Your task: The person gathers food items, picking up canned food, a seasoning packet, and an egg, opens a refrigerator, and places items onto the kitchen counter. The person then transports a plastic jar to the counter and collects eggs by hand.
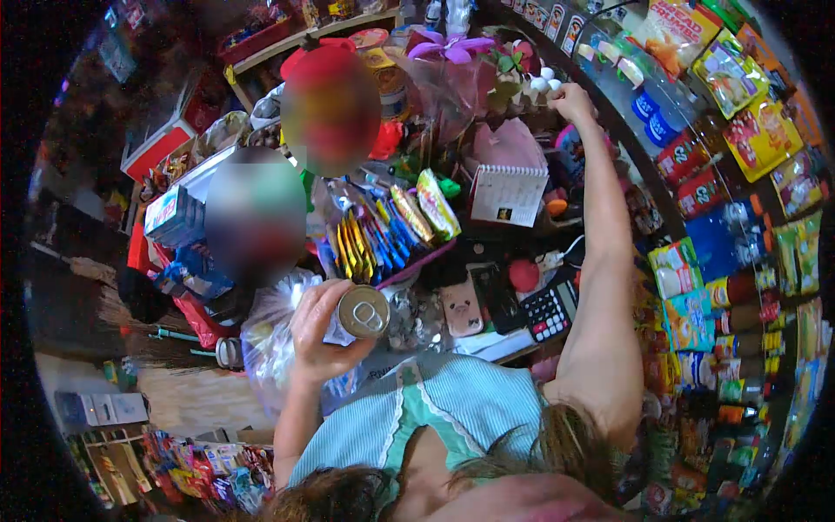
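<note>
My left hand [320,335], low and left of centre, is wrapped around a metal can [364,313]. The can's lid and pull tab face up toward me. Far forward on the right, my right arm is stretched out. My right hand [571,104] has its fingers curled in beside several white round objects [546,81], which may be eggs. What its fingertips hold, if anything, is too small to make out. Near the left hand are a clear plastic bag [278,326] and a basket of colourful sachets [383,228].
A calculator [548,313], a phone in a pig-face case [463,307] and a spiral desk calendar [507,193] sit on the counter. Purple flowers [448,46] stand behind. Packed goods [696,261] line the right side. Two blurred areas cover the upper left middle.
</note>
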Tool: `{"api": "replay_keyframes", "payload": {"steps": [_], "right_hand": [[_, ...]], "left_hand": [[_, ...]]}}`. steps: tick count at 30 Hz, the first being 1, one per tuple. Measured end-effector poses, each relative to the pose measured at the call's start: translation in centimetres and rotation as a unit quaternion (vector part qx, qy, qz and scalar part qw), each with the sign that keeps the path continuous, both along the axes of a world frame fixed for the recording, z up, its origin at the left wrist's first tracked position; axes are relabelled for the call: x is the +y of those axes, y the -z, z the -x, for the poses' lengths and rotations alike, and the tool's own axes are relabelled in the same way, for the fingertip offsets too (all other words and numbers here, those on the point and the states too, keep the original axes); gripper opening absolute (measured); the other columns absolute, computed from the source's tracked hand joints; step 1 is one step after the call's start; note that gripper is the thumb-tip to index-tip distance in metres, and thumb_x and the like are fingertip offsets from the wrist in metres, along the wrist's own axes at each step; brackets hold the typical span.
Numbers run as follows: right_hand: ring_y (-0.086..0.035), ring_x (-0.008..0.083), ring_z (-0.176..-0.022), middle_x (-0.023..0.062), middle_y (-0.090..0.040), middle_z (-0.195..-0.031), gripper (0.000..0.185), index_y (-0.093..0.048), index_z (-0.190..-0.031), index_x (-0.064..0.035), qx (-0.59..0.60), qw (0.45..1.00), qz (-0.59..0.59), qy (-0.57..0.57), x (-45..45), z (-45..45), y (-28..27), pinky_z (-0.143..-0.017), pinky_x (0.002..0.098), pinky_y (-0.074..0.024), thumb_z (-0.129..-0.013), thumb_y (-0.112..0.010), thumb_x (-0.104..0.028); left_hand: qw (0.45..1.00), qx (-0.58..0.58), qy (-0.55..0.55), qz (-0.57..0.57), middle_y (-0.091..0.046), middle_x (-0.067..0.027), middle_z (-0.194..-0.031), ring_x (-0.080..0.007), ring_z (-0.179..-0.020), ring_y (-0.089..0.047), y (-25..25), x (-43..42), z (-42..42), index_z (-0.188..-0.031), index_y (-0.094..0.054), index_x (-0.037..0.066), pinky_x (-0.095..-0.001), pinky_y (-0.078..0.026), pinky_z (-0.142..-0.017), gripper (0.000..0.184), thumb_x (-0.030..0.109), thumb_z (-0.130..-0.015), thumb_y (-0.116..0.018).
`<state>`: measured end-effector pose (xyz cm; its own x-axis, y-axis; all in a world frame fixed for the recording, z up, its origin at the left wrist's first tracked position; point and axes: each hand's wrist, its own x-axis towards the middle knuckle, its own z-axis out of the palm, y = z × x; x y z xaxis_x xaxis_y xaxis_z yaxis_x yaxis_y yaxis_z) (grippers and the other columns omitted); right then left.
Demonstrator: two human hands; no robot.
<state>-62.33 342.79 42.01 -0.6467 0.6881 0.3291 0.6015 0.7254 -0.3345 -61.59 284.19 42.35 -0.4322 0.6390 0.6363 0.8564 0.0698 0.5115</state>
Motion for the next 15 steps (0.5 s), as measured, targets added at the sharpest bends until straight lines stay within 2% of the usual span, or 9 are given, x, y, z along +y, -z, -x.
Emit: {"api": "replay_keyframes", "payload": {"steps": [3, 6, 7, 8, 10, 11, 14, 15], "right_hand": [[-0.065, 0.0321, -0.089, 0.0155, -0.068, -0.09, 0.024, -0.069, -0.09, -0.0097, -0.055, 0.998, -0.029, 0.008, 2.7, 3.7, 1.4, -0.078, 0.0401, -0.0497, -0.067, -0.068, -0.017], [-0.063, 0.0338, -0.091, 0.016, -0.067, -0.093, 0.03, -0.067, -0.094, -0.0112, 0.026, 0.998, -0.043, -0.022, 4.0, 4.8, 2.7, -0.079, 0.0409, -0.0498, -0.066, -0.069, -0.02], [-0.063, 0.0344, -0.092, 0.0161, -0.066, -0.094, 0.033, -0.066, -0.097, -0.0119, 0.044, 0.997, -0.046, -0.041, 4.2, 5.2, 2.7, -0.079, 0.0414, -0.0499, -0.066, -0.069, -0.022], [-0.062, 0.0343, -0.093, 0.0159, -0.066, -0.095, 0.033, -0.066, -0.097, -0.012, 0.028, 0.996, -0.063, -0.058, 5.8, 6.4, 3.4, -0.079, 0.0419, -0.0499, -0.066, -0.069, -0.023], [-0.062, 0.0341, -0.095, 0.0154, -0.066, -0.097, 0.033, -0.065, -0.097, -0.0123, -0.006, 0.991, -0.095, -0.096, 10.6, 9.4, 6.4, -0.08, 0.0429, -0.0497, -0.067, -0.069, -0.026], [-0.061, 0.0337, -0.097, 0.0149, -0.065, -0.099, 0.035, -0.064, -0.099, -0.0124, -0.031, 0.993, -0.083, -0.075, 12.3, 10.6, 7.7, -0.081, 0.0443, -0.0496, -0.07, -0.069, -0.032], [-0.061, 0.035, -0.097, 0.0142, -0.065, -0.101, 0.037, -0.064, -0.097, -0.0109, -0.074, 0.996, -0.051, 0.011, 7.0, 9.1, 4.2, -0.082, 0.0454, -0.0497, -0.071, -0.07, -0.036], [-0.061, 0.0362, -0.098, 0.015, -0.064, -0.103, 0.04, -0.063, -0.1, -0.0102, -0.072, 0.995, -0.069, -0.001, 7.2, 9.2, 4.5, -0.082, 0.0465, -0.0499, -0.072, -0.07, -0.038]], "left_hand": [[1.0, -0.003, -0.028, 0.015, -0.063, -0.0166, -0.1, -0.0321, -0.089, -0.062, -0.8, 2.2, 0.2, -0.111, -0.057, -0.001, -0.0395, -0.048, -0.08, 0.065, 0.009, -0.05, -0.078], [0.979, -0.203, -0.013, -0.015, -0.063, -0.0146, -0.104, -0.0259, -0.094, -0.062, -0.2, 3.1, 1.2, -0.113, -0.056, -0.003, -0.037, -0.047, -0.084, 0.069, 0.012, -0.051, -0.081], [0.937, -0.342, -0.013, -0.069, -0.061, -0.0123, -0.108, -0.0197, -0.099, -0.059, -0.7, 4.1, 0.8, -0.116, -0.054, -0.006, -0.0344, -0.046, -0.089, 0.075, 0.016, -0.051, -0.085], [0.912, -0.397, -0.003, -0.105, -0.061, -0.0111, -0.109, -0.0176, -0.102, -0.058, -1.1, 4.6, 1.4, -0.117, -0.053, -0.007, -0.0331, -0.045, -0.092, 0.079, 0.016, -0.049, -0.087], [0.891, -0.432, -0.029, -0.133, -0.061, -0.0112, -0.108, -0.0183, -0.102, -0.058, -1.0, 5.8, 2.2, -0.118, -0.052, -0.007, -0.0332, -0.044, -0.093, 0.083, 0.018, -0.047, -0.088], [0.863, -0.485, -0.013, -0.142, -0.06, -0.0114, -0.109, -0.0197, -0.102, -0.058, -1.0, 6.2, 2.5, -0.12, -0.051, -0.006, -0.0342, -0.044, -0.093, 0.088, 0.02, -0.046, -0.089], [0.783, -0.586, 0.032, -0.206, -0.059, -0.011, -0.11, -0.0212, -0.102, -0.058, -1.9, 8.4, 2.9, -0.123, -0.047, -0.005, -0.0355, -0.045, -0.094, 0.091, 0.021, -0.047, -0.088], [0.77, -0.598, 0.052, -0.215, -0.058, -0.0104, -0.112, -0.0224, -0.103, -0.058, -1.1, 8.7, 3.3, -0.126, -0.044, -0.004, -0.0367, -0.045, -0.094, 0.091, 0.018, -0.048, -0.087]]}}
